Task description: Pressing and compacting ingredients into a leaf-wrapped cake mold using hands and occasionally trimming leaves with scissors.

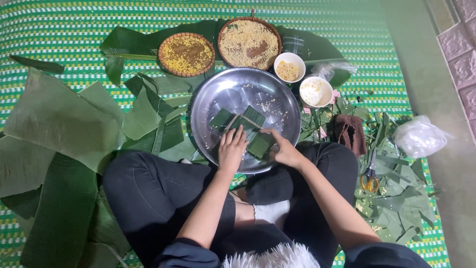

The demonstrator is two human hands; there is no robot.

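A leaf-wrapped parcel was pressed flat in the steel tray by the left hand, while its edge was gripped by the right hand; wrapping appeared unfinished, untied.

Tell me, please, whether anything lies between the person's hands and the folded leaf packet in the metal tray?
Nothing visible does. The left hand rests flat on the folded leaf packet in the metal tray, and the right hand touches its right edge. Only loose grains lie nearby.
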